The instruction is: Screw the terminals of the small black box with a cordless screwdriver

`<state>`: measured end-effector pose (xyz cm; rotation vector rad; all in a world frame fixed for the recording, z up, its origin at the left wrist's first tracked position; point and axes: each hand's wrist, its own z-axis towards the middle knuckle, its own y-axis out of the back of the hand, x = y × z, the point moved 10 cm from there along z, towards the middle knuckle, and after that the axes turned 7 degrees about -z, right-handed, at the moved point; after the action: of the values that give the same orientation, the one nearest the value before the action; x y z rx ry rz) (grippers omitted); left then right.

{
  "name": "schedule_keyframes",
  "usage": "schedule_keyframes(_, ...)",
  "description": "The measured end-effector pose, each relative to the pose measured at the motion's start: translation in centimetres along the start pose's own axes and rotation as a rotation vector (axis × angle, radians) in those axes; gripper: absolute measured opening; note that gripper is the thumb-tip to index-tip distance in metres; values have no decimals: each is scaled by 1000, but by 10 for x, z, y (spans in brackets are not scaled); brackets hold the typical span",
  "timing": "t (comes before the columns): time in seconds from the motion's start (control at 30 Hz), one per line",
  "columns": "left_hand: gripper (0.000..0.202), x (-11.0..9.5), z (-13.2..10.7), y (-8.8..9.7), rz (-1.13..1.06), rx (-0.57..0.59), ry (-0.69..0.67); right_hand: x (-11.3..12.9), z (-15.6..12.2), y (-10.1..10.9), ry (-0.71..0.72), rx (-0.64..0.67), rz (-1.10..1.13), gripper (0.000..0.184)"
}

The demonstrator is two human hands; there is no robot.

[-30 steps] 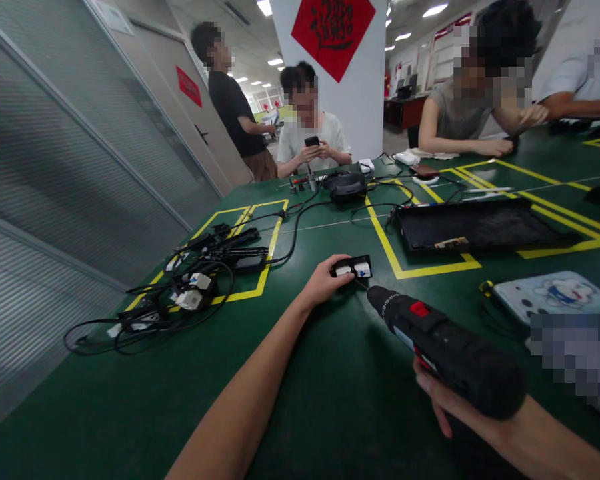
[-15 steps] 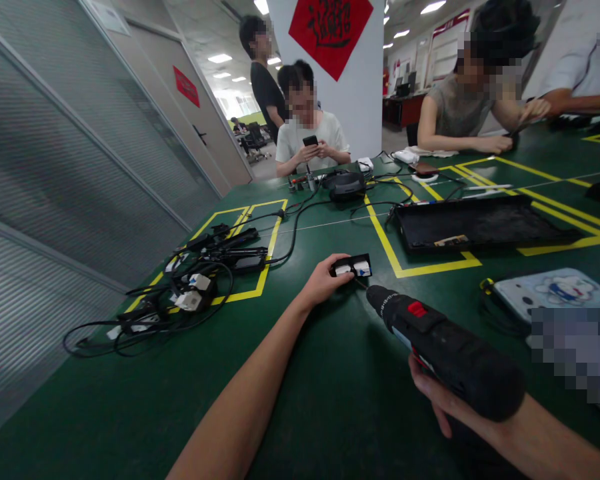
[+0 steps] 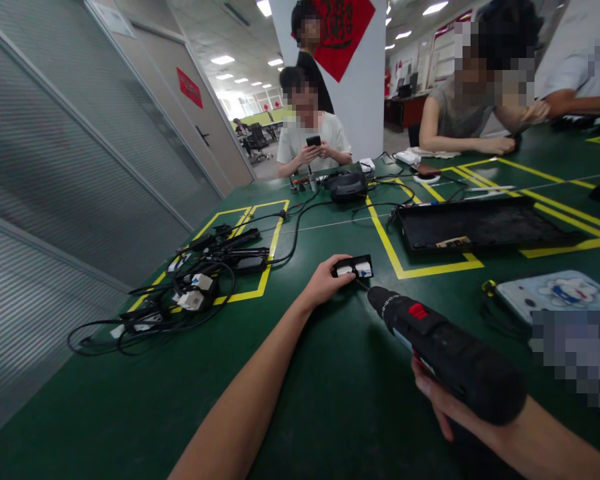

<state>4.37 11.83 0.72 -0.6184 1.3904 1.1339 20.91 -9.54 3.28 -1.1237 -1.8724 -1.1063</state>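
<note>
My left hand (image 3: 330, 280) is closed on the left end of a small black case (image 3: 369, 261) with white and blue parts inside, held just over the green table (image 3: 350, 387). My right hand (image 3: 437, 393) grips the handle of a black cordless drill (image 3: 445, 347) with a red switch on top. The drill points forward and left, and its thin bit (image 3: 361, 284) reaches the near side of the case. Whether the bit touches a screw there is too small to tell. The drill's body hides most of my right fingers.
Tangled black cables and adapters (image 3: 195, 293) lie on the left. A long black tray (image 3: 490, 223) sits at the right, with a phone-like item in a pale blue cartoon case (image 3: 565, 293) nearer me. A black headset-like device (image 3: 347, 187) lies ahead. Several people are around the table's far side.
My hands, the case and the drill hold nearly the same place. Behind the table, a standing person in black has moved to the right. The view has shifted very slightly.
</note>
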Motion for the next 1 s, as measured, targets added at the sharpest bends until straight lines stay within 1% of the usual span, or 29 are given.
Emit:
schedule_keyframes(0.07,50,0,0,0,3,1,7,-2,1,2,-11,4,-28,65)
schedule_keyframes(0.1,50,0,0,0,4,1,9,-5,1,2,-19,9,-38,64)
schedule_keyframes(0.2,49,0,0,-1,1,2,13,-8,4,1,-5,33,-36,49)
schedule_keyframes(0.27,49,0,0,-1,0,4,13,-7,5,-1,7,35,-24,44)
schedule_keyframes(0.47,50,0,-1,-2,-14,13,26,-5,10,-2,20,-90,93,25)
schedule_keyframes(0.53,49,0,0,-2,-18,11,24,-7,11,-1,-26,-116,112,28)
schedule_keyframes(0.67,48,0,0,-1,-5,0,-1,-10,6,-2,-227,-117,155,51)
schedule_keyframes(0.7,48,0,0,-1,1,-2,-6,-12,4,-1,-280,-138,167,57)
schedule_keyframes(0.73,48,0,1,-1,6,-1,-10,-13,3,0,-298,-170,194,60)
schedule_keyframes(0.77,48,1,1,-1,11,0,-12,-13,3,3,-284,-227,196,60)
schedule_keyframes(0.8,48,1,1,-1,17,-1,-13,-10,4,6,-204,-270,197,55)
schedule_keyframes(0.83,48,1,0,0,26,-1,-12,-7,8,4,-110,-269,187,47)
schedule_keyframes(0.87,48,0,0,0,36,-4,-12,-7,11,-1,-49,-232,167,39)
schedule_keyframes(0.9,48,0,0,0,45,-8,-13,-10,14,-5,-6,-196,154,36)
schedule_keyframes(0.93,47,-1,0,0,51,-11,-14,-16,17,-9,3,-160,158,36)
schedule_keyframes(0.97,47,-1,0,0,52,-12,-15,-21,19,-10,1,-155,142,35)
schedule_keyframes(1.0,47,-2,0,0,50,-9,-15,-29,19,-5,-54,-201,115,33)
